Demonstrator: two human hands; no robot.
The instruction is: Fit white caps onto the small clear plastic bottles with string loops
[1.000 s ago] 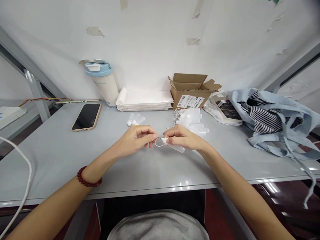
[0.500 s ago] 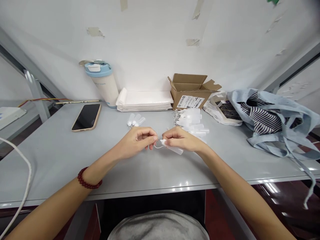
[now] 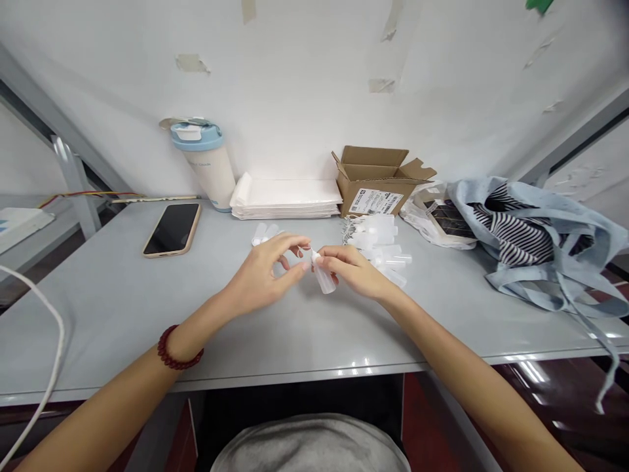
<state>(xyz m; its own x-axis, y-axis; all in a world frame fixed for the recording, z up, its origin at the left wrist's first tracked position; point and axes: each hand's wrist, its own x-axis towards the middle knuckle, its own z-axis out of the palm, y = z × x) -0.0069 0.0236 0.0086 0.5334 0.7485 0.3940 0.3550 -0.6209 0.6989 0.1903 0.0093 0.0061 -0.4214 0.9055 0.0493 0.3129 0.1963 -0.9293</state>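
Observation:
Between the fingers and thumb of my right hand is a small translucent plastic squeeze bottle with a white neck. It tilts with its thin tip up and to the left. My left hand is beside that tip, thumb and index finger apart around it, and a thin white cord loops near the index fingertip. Whether the fingertip touches the cord is too small to tell. Several similar bottles with cords lie in a pile behind my right hand. A few more small bottles lie behind my left hand, partly hidden by it.
At the back stand a lidded tumbler, a stack of white envelopes and an open cardboard box. A phone lies on the left of the grey table. A blue cloth bag slumps at the right.
My left thumb and index finger have parted from their pinch near the cord. My right hand has turned the bottle more upright and moved it slightly left.

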